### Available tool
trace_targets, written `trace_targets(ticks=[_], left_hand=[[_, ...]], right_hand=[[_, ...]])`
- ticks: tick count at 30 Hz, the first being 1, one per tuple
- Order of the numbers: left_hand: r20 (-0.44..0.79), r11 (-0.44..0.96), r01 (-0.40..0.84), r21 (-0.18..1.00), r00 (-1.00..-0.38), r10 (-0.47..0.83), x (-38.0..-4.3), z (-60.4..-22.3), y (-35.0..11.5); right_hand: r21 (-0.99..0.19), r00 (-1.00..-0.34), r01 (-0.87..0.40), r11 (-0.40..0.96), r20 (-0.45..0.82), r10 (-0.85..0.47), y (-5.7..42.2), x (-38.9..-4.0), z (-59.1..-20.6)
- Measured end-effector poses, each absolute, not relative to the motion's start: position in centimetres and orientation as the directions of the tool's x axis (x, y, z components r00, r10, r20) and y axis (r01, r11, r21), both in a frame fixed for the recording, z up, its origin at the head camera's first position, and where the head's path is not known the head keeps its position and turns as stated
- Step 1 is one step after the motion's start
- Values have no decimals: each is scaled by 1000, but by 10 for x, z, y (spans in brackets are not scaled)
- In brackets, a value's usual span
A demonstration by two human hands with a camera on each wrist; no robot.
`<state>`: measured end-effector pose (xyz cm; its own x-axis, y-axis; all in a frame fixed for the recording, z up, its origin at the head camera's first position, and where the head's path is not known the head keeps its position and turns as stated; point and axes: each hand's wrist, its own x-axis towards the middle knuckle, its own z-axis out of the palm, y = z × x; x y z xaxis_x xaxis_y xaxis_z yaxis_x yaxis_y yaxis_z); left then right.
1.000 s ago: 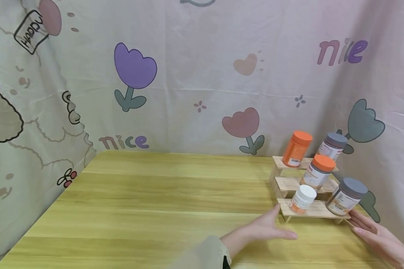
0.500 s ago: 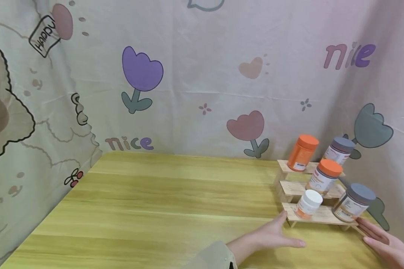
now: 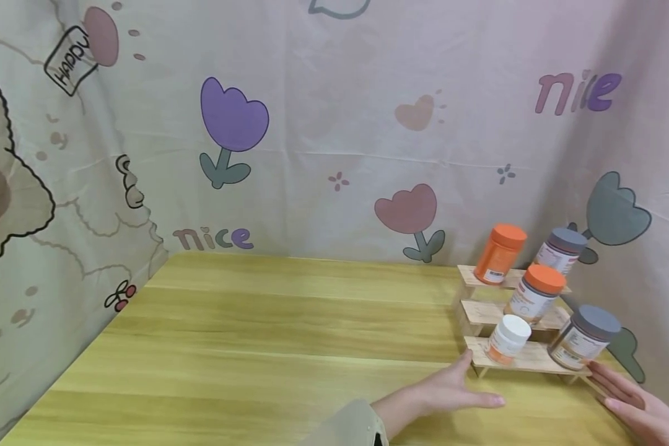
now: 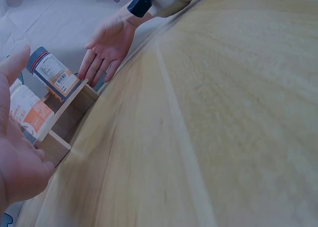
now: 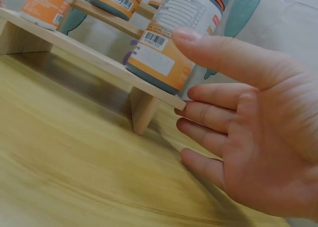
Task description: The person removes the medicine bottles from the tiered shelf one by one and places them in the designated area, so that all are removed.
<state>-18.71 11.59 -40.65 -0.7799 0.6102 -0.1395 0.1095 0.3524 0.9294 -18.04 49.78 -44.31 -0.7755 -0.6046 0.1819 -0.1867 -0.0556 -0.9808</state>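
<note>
A three-tier wooden display stand [image 3: 537, 359] sits at the right of the table. My left hand [image 3: 451, 390] is at its left end, with spread fingers by the lowest shelf's corner. At the other end, the fingertips of my right hand [image 5: 258, 122] touch the end of that shelf, and its thumb lies in front of a grey-lidded jar [image 3: 582, 341]. A small white-capped bottle [image 3: 510, 339] stands on the same shelf. On the middle tier is an orange-lidded jar [image 3: 534, 296]. The top tier bears an orange bottle [image 3: 500, 255] and another grey-lidded jar [image 3: 560, 251].
The light wooden table [image 3: 245, 347] spreads out to the left of the stand. Behind it hangs a pale printed curtain [image 3: 323, 111] with flowers and lettering, which also runs along the left side and close behind the stand on the right.
The head view shifted slightly, so everything sits a little farther right and lower than a second ago. Both hands keep their places at the stand's ends, and the jars and bottles stay put.
</note>
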Motion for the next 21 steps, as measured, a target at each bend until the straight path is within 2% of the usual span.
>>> trace_targets(ticks=[4, 6, 8, 14, 21], left_hand=[[-143, 358, 103, 928, -789, 598, -188, -406, 110], [-147, 357, 97, 929, -789, 596, -189, -406, 106], [-150, 358, 94, 929, -788, 597, -189, -406, 102], [-134, 350, 110, 930, -787, 603, -191, -407, 87], [-99, 293, 115, 949, -773, 627, -196, -408, 67]], right_hand=[[-967, -681, 0, -255, 186, -708, 491, -183, -440], [-951, -649, 82, -297, 175, -740, 488, -184, -439], [-947, -653, 124, -296, 147, -743, 485, -183, -438], [-946, -661, 172, -274, 95, -745, 475, -181, -436], [-957, -624, 56, -286, 189, -758, 453, -182, -430]])
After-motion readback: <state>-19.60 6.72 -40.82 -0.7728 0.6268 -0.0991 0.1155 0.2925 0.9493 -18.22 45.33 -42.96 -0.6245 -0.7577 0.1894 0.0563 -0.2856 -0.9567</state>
